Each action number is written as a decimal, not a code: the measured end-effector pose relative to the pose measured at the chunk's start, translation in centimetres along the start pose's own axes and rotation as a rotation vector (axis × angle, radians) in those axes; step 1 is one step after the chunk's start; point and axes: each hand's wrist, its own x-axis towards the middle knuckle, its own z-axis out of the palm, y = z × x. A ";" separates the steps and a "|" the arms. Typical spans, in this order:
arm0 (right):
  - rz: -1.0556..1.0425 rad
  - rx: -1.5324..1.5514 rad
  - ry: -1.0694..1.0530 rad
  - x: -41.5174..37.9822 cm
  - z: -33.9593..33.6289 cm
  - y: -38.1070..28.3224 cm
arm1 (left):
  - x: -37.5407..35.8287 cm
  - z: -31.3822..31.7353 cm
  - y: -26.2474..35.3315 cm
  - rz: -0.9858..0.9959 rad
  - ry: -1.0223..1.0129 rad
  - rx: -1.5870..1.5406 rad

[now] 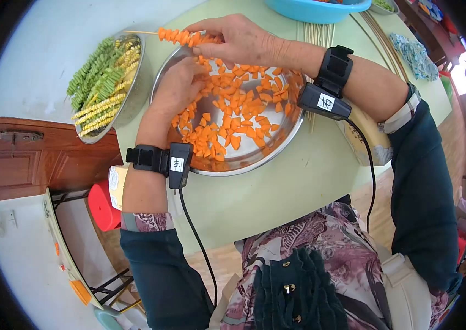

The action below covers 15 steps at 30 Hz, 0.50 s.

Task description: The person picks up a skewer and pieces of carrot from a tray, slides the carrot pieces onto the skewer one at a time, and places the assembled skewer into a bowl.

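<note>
My right hand (238,41) is closed on a skewer of orange carrot pieces (175,36). The skewer lies nearly level above the far rim of a round metal basin (255,165), its bare thin tip pointing left. Many loose carrot chunks (236,102) are spread over the basin's floor. My left hand (181,82) reaches over the basin's left side, just below the skewer. Its fingers are curled inward among the carrot pieces, and what they hold, if anything, is hidden.
Left of the basin, an oval metal bowl (140,77) holds green and yellow skewers (101,82). Bare sticks (316,36) lie behind my right forearm. A blue basin (304,12) stands at the back of the pale green table (233,209). A red stool (102,206) is below left.
</note>
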 end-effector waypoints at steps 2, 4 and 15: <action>-0.023 -0.010 0.009 0.1 0.1 0.2 | 0.0 -0.2 0.0 -0.070 -0.042 0.003; -0.009 -0.007 0.002 0.0 0.1 0.1 | -0.1 -0.1 -1.1 -0.089 -0.035 -0.050; 0.026 0.108 0.006 -0.2 0.3 0.0 | -0.8 -3.7 -1.9 -0.383 0.513 -1.088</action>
